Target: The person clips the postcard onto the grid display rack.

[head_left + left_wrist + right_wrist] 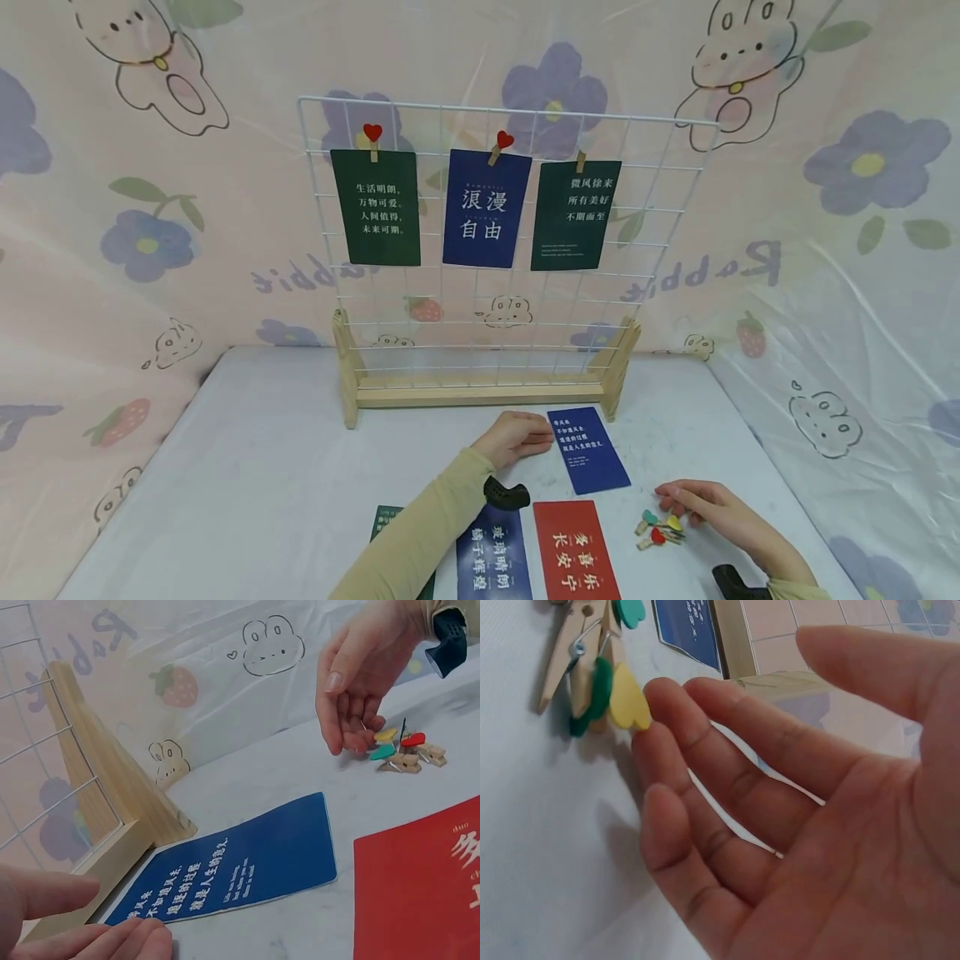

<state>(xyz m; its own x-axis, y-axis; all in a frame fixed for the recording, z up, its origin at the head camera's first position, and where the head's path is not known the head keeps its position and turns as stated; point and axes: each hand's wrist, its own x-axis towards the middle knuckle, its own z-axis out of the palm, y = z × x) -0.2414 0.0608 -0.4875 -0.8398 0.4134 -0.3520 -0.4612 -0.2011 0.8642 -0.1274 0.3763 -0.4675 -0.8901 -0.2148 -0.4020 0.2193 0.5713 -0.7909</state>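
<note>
A blue card [589,451] with white writing lies on the table before the stand's right foot. My left hand [517,438] is at the card's left edge; in the left wrist view the fingertips [154,941] overlap its near corner, with thumb and fingers apart. Beside a small pile of wooden clothespins [660,531] with red, yellow and green hearts is my right hand [705,504]. Its fingers [735,780] are loosely bent with nothing in the palm, and the fingertips sit right at a yellow heart [628,701] in the right wrist view.
A white wire grid [480,325] stands in a wooden base [480,393] at the back. Two green cards [378,242] and a blue card [487,246] hang clipped on it. In front lie a red card [576,554], another blue card [493,567] and a partly hidden green card [385,518].
</note>
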